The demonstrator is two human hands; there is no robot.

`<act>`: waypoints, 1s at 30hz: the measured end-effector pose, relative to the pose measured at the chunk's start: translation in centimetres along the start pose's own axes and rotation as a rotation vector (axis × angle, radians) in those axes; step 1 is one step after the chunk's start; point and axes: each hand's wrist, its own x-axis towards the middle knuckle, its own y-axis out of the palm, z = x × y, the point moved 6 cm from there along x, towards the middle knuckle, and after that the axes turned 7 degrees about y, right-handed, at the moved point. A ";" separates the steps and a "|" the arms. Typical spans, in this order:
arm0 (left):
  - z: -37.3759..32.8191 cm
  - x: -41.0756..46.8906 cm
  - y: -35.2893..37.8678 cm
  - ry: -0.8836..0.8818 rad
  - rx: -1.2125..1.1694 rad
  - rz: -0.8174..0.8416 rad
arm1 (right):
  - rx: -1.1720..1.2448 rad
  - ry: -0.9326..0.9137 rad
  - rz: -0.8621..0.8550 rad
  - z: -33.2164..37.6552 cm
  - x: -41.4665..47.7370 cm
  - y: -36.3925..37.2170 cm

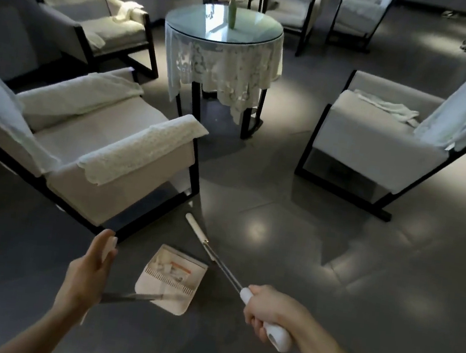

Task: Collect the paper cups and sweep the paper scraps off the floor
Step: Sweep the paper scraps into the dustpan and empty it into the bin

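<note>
Right hand [264, 311] grips broom [225, 270]; left hand [85, 272] holds dustpan [170, 280].

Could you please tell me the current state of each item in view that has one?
dustpan: down at the floor, paper scraps inside.
broom: slanted, head near the armchair.
left hand: holding the dustpan's handle.
right hand: gripping the broom's handle.
bottle: upright on the round table.
</note>
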 end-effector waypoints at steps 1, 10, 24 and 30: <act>-1.2 0.8 1.0 -0.003 -0.020 -0.019 | -0.085 -0.025 -0.037 0.7 0.5 -1.8; -6.4 7.2 8.2 -0.050 -0.091 -0.112 | -0.447 -0.089 -0.190 9.9 5.3 -14.6; -10.9 25.0 16.1 -0.047 -0.059 0.008 | -0.237 0.055 -0.107 21.2 16.5 -25.1; -15.9 33.7 18.7 0.032 -0.038 -0.026 | -0.161 0.035 -0.124 27.8 19.3 -30.5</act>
